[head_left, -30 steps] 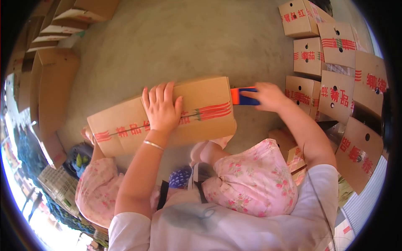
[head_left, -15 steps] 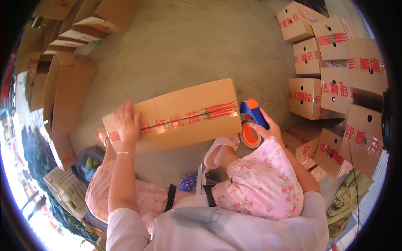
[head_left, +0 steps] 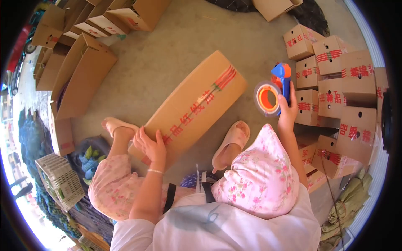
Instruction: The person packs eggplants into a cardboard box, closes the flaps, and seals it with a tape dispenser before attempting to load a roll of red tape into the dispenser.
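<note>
A long cardboard carton (head_left: 194,108) with red printed characters and a chili picture stands slantwise in front of me, its far end toward the upper right. My left hand (head_left: 151,146) lies on its near left end, fingers stretched over the printed top. In my right hand (head_left: 288,106) is a blue and orange tape dispenser (head_left: 285,81), gripped by its handle and held up to the right of the carton, apart from it. A wide roll of clear tape (head_left: 257,99) with an orange hub sits on the dispenser.
Printed closed cartons (head_left: 335,98) are stacked on the right. Open cartons (head_left: 79,79) stand on the left, with more at the upper left. Another carton (head_left: 274,8) lies at the top. A pale woven basket (head_left: 63,180) is at lower left, and my slippered foot (head_left: 231,144) is beside the carton.
The carton has swung from nearly crosswise to a steep slant, its right end moving away. My right hand has lifted the tape dispenser up and right. My left hand stays on the carton's near end.
</note>
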`<act>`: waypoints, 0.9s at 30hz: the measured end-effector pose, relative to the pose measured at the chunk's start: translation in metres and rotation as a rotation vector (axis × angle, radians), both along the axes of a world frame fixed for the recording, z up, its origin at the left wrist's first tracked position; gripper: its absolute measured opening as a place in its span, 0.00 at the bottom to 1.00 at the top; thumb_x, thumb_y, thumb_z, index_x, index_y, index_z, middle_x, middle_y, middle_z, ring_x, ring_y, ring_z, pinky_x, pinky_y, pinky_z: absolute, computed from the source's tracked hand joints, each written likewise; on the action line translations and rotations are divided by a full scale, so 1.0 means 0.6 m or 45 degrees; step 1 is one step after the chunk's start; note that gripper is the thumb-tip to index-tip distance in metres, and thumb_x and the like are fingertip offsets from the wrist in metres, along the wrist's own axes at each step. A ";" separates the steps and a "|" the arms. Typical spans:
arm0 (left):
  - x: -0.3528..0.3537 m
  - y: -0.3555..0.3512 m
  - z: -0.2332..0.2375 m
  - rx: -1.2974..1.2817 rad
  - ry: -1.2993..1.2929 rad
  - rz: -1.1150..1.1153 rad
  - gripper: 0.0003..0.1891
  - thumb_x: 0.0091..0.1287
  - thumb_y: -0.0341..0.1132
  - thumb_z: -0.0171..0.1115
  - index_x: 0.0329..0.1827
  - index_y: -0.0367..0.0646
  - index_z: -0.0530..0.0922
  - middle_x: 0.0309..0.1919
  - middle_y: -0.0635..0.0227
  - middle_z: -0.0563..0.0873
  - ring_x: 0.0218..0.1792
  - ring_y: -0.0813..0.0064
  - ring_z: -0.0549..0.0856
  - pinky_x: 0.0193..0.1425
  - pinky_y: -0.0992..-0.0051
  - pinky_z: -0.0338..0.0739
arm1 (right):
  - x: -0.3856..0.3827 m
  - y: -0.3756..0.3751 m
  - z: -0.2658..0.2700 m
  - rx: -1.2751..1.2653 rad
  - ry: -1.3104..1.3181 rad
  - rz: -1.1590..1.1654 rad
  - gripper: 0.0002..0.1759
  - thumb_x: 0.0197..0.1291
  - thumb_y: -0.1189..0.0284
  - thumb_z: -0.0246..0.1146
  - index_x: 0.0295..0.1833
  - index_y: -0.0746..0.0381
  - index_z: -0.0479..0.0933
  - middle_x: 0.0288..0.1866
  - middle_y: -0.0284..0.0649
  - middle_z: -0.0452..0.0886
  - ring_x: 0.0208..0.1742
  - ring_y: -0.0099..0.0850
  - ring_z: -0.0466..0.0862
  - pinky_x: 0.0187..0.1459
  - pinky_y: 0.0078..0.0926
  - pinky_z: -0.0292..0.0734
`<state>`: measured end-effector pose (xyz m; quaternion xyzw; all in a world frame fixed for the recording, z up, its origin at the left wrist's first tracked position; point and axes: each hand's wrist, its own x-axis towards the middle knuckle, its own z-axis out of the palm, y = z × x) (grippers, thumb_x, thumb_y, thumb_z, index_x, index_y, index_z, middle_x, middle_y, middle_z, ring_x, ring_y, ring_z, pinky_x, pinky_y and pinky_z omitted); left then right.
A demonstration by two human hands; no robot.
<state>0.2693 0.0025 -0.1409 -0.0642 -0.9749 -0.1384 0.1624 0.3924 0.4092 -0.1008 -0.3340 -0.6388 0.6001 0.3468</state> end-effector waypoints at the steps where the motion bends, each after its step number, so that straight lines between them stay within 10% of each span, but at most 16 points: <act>1: 0.019 -0.004 0.019 0.049 -0.106 -0.074 0.28 0.60 0.38 0.67 0.61 0.39 0.69 0.59 0.53 0.73 0.62 0.46 0.67 0.69 0.50 0.58 | 0.016 -0.009 0.011 0.005 -0.036 0.074 0.35 0.58 0.79 0.64 0.73 0.68 0.63 0.64 0.40 0.73 0.57 0.24 0.76 0.60 0.22 0.70; 11: 0.110 0.066 0.101 -0.055 -0.892 -0.834 0.19 0.57 0.38 0.70 0.48 0.41 0.76 0.47 0.55 0.78 0.50 0.53 0.76 0.55 0.58 0.72 | 0.113 -0.073 0.110 0.785 -0.450 0.400 0.41 0.40 0.75 0.70 0.67 0.63 0.72 0.40 0.41 0.77 0.41 0.31 0.79 0.47 0.25 0.75; 17: -0.014 0.283 0.146 1.404 -1.764 -0.757 0.18 0.74 0.45 0.55 0.49 0.36 0.81 0.36 0.69 0.84 0.41 0.77 0.80 0.48 0.75 0.76 | 0.094 -0.085 0.138 1.025 -0.498 0.492 0.40 0.35 0.72 0.75 0.63 0.55 0.77 0.37 0.44 0.77 0.33 0.38 0.82 0.34 0.32 0.79; 20: -0.070 0.354 0.167 1.214 -2.124 -0.814 0.19 0.76 0.43 0.50 0.46 0.35 0.82 0.36 0.68 0.84 0.39 0.77 0.81 0.48 0.76 0.76 | 0.067 -0.102 0.142 1.137 -0.568 0.549 0.40 0.34 0.70 0.76 0.62 0.54 0.78 0.35 0.43 0.77 0.30 0.38 0.81 0.32 0.32 0.79; 27: -0.171 0.324 0.037 0.868 -1.109 -0.974 0.17 0.73 0.42 0.52 0.41 0.36 0.83 0.35 0.64 0.87 0.35 0.74 0.81 0.42 0.71 0.76 | 0.023 -0.113 0.182 1.089 -0.895 0.739 0.39 0.36 0.66 0.74 0.63 0.48 0.77 0.31 0.39 0.72 0.27 0.36 0.78 0.29 0.33 0.77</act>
